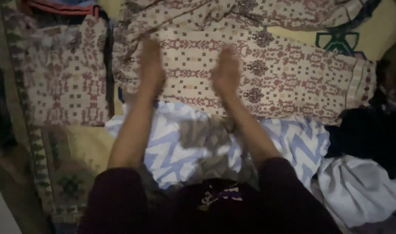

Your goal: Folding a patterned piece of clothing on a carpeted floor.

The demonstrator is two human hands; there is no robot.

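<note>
A cream garment with a maroon dotted print point(289, 69) lies spread out in front of me. My left hand point(151, 65) rests flat on its left part, fingers together and pointing away. My right hand point(226, 71) lies flat on the same cloth a short way to the right. Both hands are blurred and hold nothing. Under my forearms lies a blue and white zigzag cloth point(180, 147).
A folded piece of similar printed fabric point(63, 78) sits at the left. A yellow patterned sheet point(371, 26) covers the surface beneath. Dark clothing point(371, 134) and a white cloth point(358, 186) are heaped at the right. Orange fabric point(63, 8) shows at the top left.
</note>
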